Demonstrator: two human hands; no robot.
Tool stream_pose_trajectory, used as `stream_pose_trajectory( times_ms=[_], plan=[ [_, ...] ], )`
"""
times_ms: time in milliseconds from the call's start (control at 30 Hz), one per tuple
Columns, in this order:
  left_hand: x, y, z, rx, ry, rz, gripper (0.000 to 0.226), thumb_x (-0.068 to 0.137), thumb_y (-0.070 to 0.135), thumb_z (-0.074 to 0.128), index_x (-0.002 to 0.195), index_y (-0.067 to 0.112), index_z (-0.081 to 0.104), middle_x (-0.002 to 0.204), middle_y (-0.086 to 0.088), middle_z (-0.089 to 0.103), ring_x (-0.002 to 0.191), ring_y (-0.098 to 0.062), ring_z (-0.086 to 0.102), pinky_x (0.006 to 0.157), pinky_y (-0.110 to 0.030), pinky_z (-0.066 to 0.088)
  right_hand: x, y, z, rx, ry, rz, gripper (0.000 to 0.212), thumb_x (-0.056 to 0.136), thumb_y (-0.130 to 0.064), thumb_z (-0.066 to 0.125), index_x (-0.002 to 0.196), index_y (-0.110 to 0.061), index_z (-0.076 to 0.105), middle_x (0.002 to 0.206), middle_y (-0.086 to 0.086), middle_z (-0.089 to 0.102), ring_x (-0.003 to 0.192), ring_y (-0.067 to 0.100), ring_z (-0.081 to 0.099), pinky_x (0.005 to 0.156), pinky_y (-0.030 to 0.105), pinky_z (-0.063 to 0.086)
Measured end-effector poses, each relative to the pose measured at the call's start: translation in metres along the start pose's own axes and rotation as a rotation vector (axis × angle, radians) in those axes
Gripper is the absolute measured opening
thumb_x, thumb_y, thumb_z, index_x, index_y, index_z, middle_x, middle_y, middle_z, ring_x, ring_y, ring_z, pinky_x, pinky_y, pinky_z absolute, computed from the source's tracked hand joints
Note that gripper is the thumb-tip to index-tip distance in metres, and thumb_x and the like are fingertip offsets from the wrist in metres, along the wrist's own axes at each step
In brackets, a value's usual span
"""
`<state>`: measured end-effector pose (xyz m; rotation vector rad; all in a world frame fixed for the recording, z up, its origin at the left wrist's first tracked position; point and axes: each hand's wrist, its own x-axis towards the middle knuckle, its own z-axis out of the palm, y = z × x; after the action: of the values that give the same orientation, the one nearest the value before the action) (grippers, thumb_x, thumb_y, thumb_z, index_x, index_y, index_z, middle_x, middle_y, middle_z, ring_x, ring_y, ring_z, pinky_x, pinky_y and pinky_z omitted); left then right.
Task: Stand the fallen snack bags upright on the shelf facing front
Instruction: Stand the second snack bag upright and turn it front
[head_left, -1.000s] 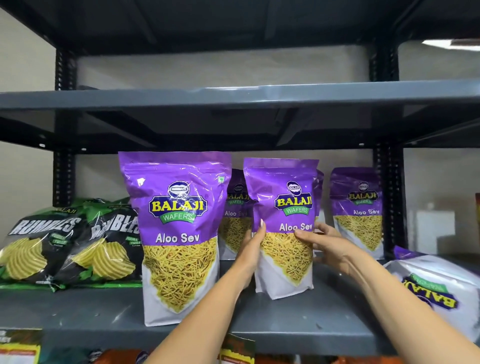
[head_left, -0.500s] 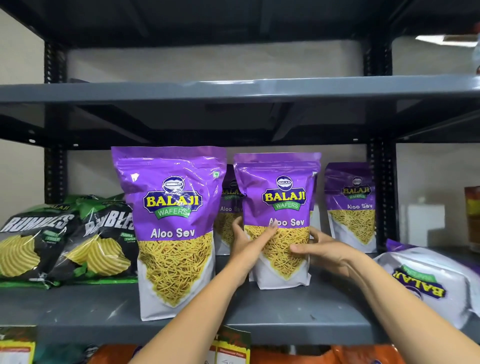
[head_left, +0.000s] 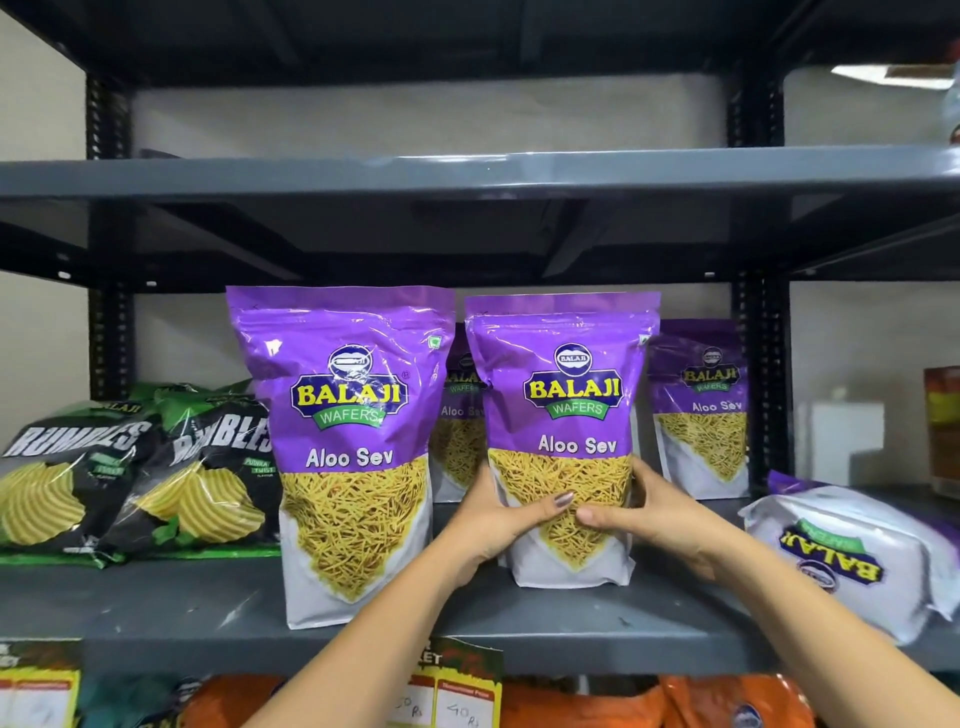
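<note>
On the grey shelf (head_left: 156, 613), centre, Aloo Sev bag (head_left: 566, 415) stands front-facing, left hand (head_left: 498, 525) and right hand (head_left: 660, 519) cupped round its base; uneven release risks toppling toward fallen bag (head_left: 852, 551) at 4 o'clock.

Purple Aloo Sev bag (head_left: 563, 415) upright, front-facing; another bag (head_left: 852, 551) fallen rightward.

Glossy plastic snack bags (head_left: 563, 415); matt grey, seemingly painted-metal shelf (head_left: 208, 603).

Paper price tags (head_left: 460, 693) below, orange packets (head_left: 597, 701) underneath, white wall (head_left: 415, 111) behind
</note>
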<state>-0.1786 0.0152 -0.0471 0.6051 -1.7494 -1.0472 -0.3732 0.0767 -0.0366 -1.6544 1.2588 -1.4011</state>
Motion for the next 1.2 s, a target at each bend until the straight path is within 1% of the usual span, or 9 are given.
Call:
stream_pose_trajectory(
  times_ms=[100,300,400,500,600,667,733,1000,1200],
  plan=[
    [-0.014,0.007,0.001,0.014,0.010,0.032,0.066,0.072,0.011,0.082,0.128,0.014,0.047,0.121,0.000,0.069,0.108,-0.004,0.067,0.092,-0.017,0.053,-0.014,0.000,0.002,-0.022,0.021,-0.047,0.077,0.049,-0.032,0.089,0.118,-0.030,0.053,0.103,-0.016,0.075,0.092,-0.006,0.069,0.068,0.006,0.050],
    [-0.035,0.021,0.001,0.059,0.040,0.010,0.074,0.074,0.020,0.082,0.134,0.018,0.039,0.128,0.005,0.063,0.103,0.007,0.064,0.080,-0.004,0.048,-0.024,0.002,0.004,-0.056,0.018,-0.090,0.091,0.045,-0.048,0.091,0.124,-0.029,0.051,0.114,-0.013,0.073,0.103,0.000,0.068,0.081,0.015,0.053],
    [-0.052,0.026,0.017,0.187,0.216,0.011,0.110,0.069,0.034,0.084,0.150,0.021,0.010,0.145,0.009,0.039,0.129,-0.004,0.044,0.103,-0.016,0.033,-0.032,-0.004,0.005,-0.113,-0.002,-0.066,0.111,0.044,-0.052,0.089,0.139,-0.029,0.035,0.129,-0.009,0.064,0.114,0.002,0.062,0.101,0.030,0.048],
    [-0.077,0.020,0.048,0.304,0.483,0.291,0.102,0.068,0.051,0.076,0.148,0.021,0.021,0.152,0.004,0.032,0.141,-0.009,0.031,0.115,-0.027,0.026,-0.046,-0.019,-0.007,-0.218,0.101,-0.084,0.133,0.040,-0.058,0.085,0.151,-0.031,0.017,0.128,0.000,0.062,0.114,0.011,0.063,0.102,0.036,0.047],
    [-0.081,0.015,0.076,0.303,0.671,0.430,0.077,0.068,0.048,0.065,0.136,0.025,0.038,0.149,0.001,0.037,0.139,-0.013,0.034,0.112,-0.038,0.028,-0.065,-0.042,-0.051,-0.279,0.413,-0.197,0.083,0.050,-0.059,0.077,0.124,-0.026,0.056,0.090,0.003,0.075,0.077,0.014,0.073,0.070,0.032,0.058],
    [-0.073,0.018,0.087,0.339,0.752,0.386,0.075,0.069,0.044,0.066,0.135,0.027,0.037,0.151,0.000,0.035,0.139,-0.017,0.032,0.108,-0.044,0.027,-0.077,-0.048,-0.088,-0.443,0.591,-0.220,0.040,0.068,-0.044,0.078,0.101,-0.024,0.066,0.076,0.003,0.074,0.072,0.022,0.072,0.070,0.035,0.057],
    [-0.066,0.020,0.091,0.359,0.751,0.360,0.074,0.073,0.034,0.070,0.138,0.026,0.036,0.154,-0.001,0.033,0.141,-0.018,0.032,0.108,-0.048,0.027,-0.087,-0.044,-0.114,-0.611,0.686,-0.195,0.020,0.076,-0.027,0.077,0.092,-0.023,0.066,0.077,0.001,0.073,0.076,0.019,0.069,0.068,0.016,0.050],
    [-0.051,0.012,0.061,0.222,0.573,0.369,0.068,0.082,0.015,0.067,0.141,0.009,0.036,0.146,-0.008,0.041,0.137,-0.019,0.039,0.110,-0.015,0.024,-0.100,-0.017,-0.141,-0.618,0.667,-0.212,0.019,0.076,-0.014,0.077,0.079,-0.031,0.068,0.075,-0.016,0.074,0.070,-0.003,0.067,0.061,0.004,0.048],
    [-0.051,0.015,0.057,0.189,0.547,0.323,0.074,0.084,-0.002,0.066,0.146,0.016,0.029,0.156,-0.008,0.027,0.144,-0.021,0.030,0.114,-0.030,0.023,-0.099,-0.012,-0.142,-0.602,0.622,-0.186,0.017,0.076,-0.014,0.077,0.080,-0.029,0.070,0.079,-0.019,0.074,0.071,-0.001,0.068,0.064,0.005,0.049]
  ],
)
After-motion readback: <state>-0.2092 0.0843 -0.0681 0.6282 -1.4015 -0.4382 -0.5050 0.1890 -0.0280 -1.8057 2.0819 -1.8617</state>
